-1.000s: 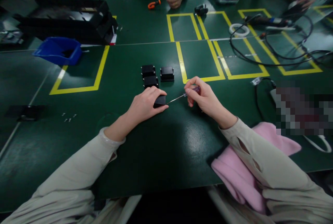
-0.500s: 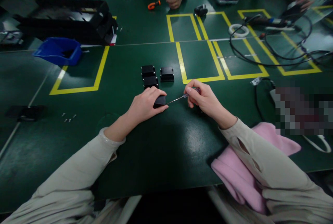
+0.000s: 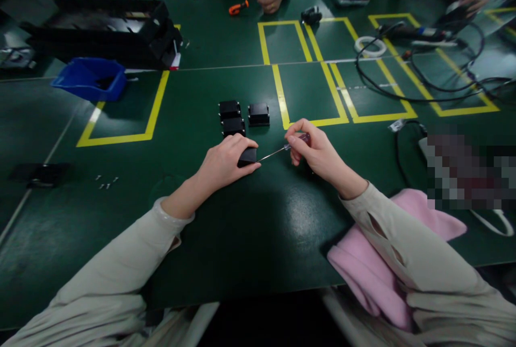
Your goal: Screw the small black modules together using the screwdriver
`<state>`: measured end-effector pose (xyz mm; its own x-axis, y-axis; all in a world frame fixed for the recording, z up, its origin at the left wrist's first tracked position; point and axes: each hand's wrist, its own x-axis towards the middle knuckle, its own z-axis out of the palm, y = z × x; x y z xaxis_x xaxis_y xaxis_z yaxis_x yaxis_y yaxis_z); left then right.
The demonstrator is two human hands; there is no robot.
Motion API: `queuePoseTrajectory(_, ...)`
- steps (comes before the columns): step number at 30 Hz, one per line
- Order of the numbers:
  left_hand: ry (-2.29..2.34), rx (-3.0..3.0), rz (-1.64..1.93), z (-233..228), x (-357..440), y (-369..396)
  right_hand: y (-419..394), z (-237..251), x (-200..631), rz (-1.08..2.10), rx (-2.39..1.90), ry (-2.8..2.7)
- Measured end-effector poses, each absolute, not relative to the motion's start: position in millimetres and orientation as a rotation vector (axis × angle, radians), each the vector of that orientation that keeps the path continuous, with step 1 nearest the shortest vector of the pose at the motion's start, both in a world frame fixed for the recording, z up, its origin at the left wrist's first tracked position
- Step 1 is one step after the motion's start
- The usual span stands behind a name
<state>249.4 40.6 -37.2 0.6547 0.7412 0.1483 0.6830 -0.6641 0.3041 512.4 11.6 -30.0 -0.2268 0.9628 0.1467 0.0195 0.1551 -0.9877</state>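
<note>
My left hand (image 3: pixel 226 163) lies flat on top of a small black box (image 3: pixel 247 156) and presses it down on the green table (image 3: pixel 250 229). My fingers wrap over the box, so only its right end peeks out. My right hand (image 3: pixel 316 152) is pinched shut around a thin screwdriver (image 3: pixel 282 149). Its metal tip points left and meets the end of the box, right by my left fingertips. My two hands are close, with only the screwdriver between them. Just past my left hand sit three more black boxes (image 3: pixel 237 115), close together. Far off to the left of my left hand is a blue bin (image 3: pixel 91 78), and some tiny screws (image 3: pixel 107 182) lie nearer. Under my right arm is a pink cloth (image 3: pixel 374 261). Past my right hand are yellow lines (image 3: pixel 310 73) and black cables (image 3: pixel 419 76).
</note>
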Motion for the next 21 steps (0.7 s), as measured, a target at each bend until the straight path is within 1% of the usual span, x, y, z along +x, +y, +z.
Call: queuePoseTrajectory(21, 1.168, 2.631, 0.376, -34.4, 250.1, 39.4, 10.8, -27.8, 512.3, 1.232, -1.035, -1.495)
